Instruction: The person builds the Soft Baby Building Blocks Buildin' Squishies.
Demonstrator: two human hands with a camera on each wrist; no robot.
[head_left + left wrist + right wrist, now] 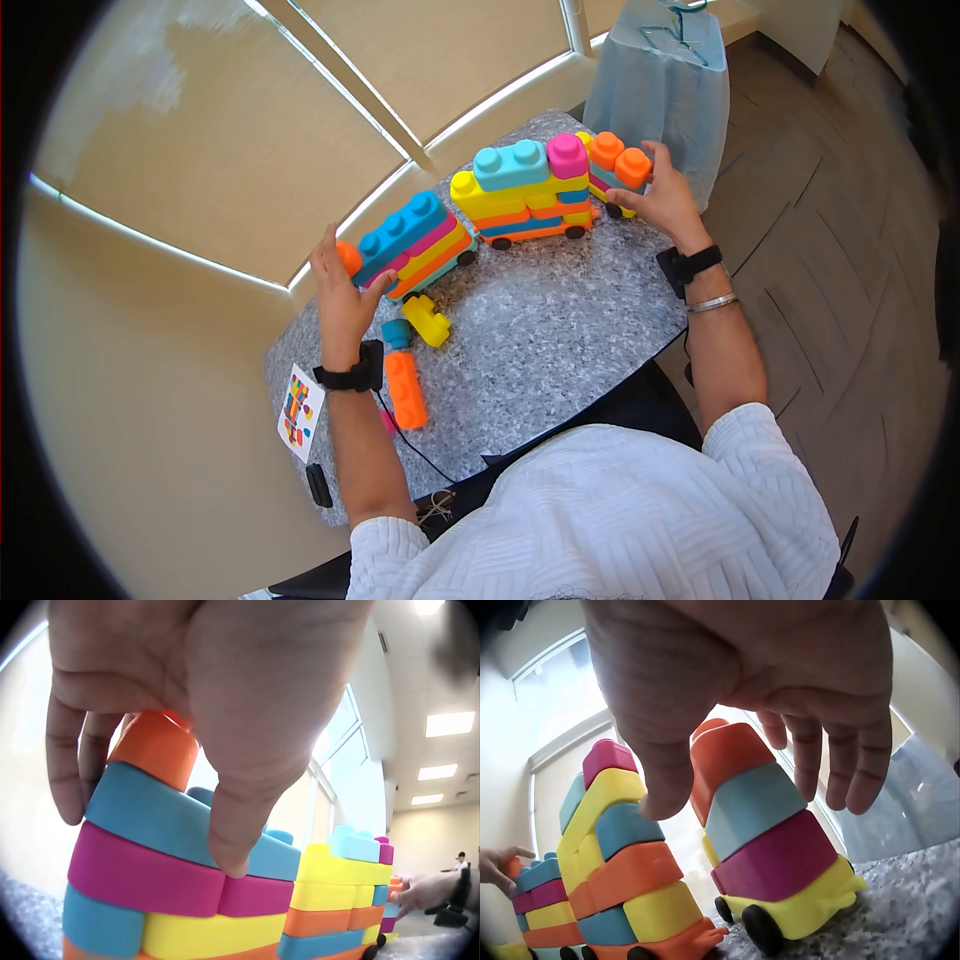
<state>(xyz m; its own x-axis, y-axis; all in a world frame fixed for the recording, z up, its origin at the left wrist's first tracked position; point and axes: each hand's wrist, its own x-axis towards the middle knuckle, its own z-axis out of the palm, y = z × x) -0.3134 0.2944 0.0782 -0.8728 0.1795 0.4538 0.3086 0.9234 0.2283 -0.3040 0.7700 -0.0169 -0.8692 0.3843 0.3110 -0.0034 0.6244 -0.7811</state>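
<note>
A train of toy building-block cars stands in a curve on the table. My left hand (345, 310) spans the end of the left car (420, 245), its thumb along the near side of a long blue brick (142, 806) and the other fingers around the far side. Beneath that palm is an orange brick (154, 750). At the other end my right hand (757, 667) arches over the small front car (776, 855); thumb and straight fingers hang on either side of its orange top brick (735, 761). Between them stands the middle car (530, 205), with pale blue and pink bricks on top.
Loose yellow (427, 320), blue (396, 333) and orange (406, 390) bricks lie beside my left wrist. A picture card (300, 412) and a black object (318, 485) are at the left edge of the grey speckled table (560, 330). A bin with a translucent liner (655, 100) stands behind.
</note>
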